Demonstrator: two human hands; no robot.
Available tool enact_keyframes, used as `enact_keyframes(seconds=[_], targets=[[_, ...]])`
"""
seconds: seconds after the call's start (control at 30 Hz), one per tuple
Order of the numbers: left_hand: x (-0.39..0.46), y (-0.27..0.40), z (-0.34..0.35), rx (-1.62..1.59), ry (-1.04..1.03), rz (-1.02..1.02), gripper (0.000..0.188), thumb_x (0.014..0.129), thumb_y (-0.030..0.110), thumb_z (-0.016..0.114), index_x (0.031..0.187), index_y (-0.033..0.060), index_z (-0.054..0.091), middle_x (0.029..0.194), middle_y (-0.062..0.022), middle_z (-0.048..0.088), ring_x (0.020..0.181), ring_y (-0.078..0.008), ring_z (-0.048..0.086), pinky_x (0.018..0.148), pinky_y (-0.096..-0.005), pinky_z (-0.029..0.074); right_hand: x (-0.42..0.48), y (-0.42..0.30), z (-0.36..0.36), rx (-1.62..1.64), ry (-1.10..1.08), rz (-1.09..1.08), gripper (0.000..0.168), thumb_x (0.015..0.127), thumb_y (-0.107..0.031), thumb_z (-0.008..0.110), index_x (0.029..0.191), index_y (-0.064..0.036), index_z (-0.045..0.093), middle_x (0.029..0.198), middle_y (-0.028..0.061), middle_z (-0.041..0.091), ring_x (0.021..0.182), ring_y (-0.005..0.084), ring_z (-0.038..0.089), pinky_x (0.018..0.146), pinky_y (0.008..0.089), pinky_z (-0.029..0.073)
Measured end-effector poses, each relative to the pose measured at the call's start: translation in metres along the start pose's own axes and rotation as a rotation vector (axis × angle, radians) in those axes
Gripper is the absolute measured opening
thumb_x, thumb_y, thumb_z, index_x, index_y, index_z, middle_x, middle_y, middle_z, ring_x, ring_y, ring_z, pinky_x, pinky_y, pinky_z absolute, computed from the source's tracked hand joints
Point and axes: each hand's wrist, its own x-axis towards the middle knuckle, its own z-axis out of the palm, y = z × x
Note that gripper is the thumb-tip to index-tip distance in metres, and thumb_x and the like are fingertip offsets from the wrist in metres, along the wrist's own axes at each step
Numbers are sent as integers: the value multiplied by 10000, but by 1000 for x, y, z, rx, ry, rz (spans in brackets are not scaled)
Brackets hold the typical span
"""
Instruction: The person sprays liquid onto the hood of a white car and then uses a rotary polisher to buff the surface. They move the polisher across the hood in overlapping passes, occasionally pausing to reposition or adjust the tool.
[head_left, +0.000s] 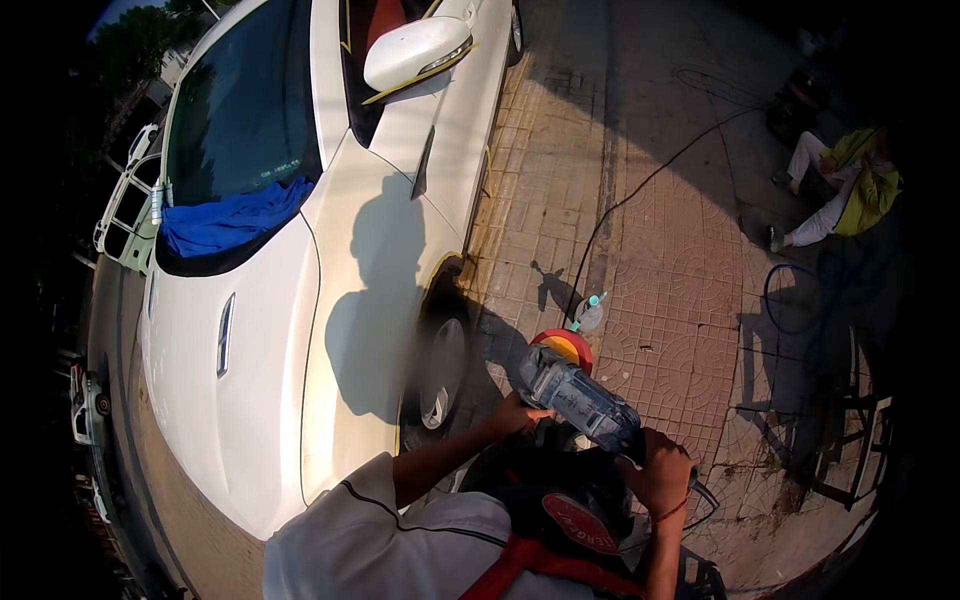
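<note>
A corded rotary polisher (581, 401) is held in front of my body, its red and yellow pad (564, 346) facing up and away. My right hand (661, 471) is closed around its rear end, where the cord comes out. Near the polisher's head, my left hand (519, 417) grips the side handle, mostly hidden by the fingers. To the left stands a white car (375, 247); yellow masking tape edges its wheel arch and mirror (417, 46). My shadow falls over the front fender. The pad is apart from the car's body.
A spray bottle (589, 312) stands on the paving just beyond the pad. A black cable (637, 189) crosses the pavement. At the right are a seated person (847, 180), a blue hose (766, 294) and a metal frame (862, 450). Blue cloth (236, 221) lies below the windshield.
</note>
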Motion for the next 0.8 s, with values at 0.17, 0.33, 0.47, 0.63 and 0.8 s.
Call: enact_keyframes(seconds=[0.17,0.33,0.47,0.63,0.8], targets=[[73,-16,7,89,143,47,287,869,307,831,840,46,714,617,-33,613,518,-115,537,497,-318,401,83,97,-22,-197,-380,78,599,607,-378,930,1091,-94,720,960,143,745,911,322,734,804,423,574],[142,-4,22,106,243,-79,321,831,298,843,943,7,767,709,-39,638,608,-123,565,544,-331,444,157,234,55,-27,-243,2,426,598,-364,883,902,-90,762,786,121,744,752,354,738,716,461,593],[200,76,29,522,276,40,346,869,333,796,1067,51,772,888,-92,720,808,-206,689,700,-361,539,204,254,44,62,-368,139,388,642,-370,821,904,-87,778,784,164,751,755,350,749,738,462,602],[255,153,62,711,532,423,353,925,345,741,1109,44,754,1122,-157,735,1006,-316,720,888,-414,563,252,306,66,244,-543,412,323,655,-294,822,827,-27,759,749,156,746,714,291,752,689,431,592],[230,136,92,707,355,145,355,956,355,734,1174,75,724,1190,-122,716,1079,-252,703,937,-393,554,331,377,181,439,-483,769,227,688,-161,825,694,31,705,684,130,713,598,230,711,550,383,552]])
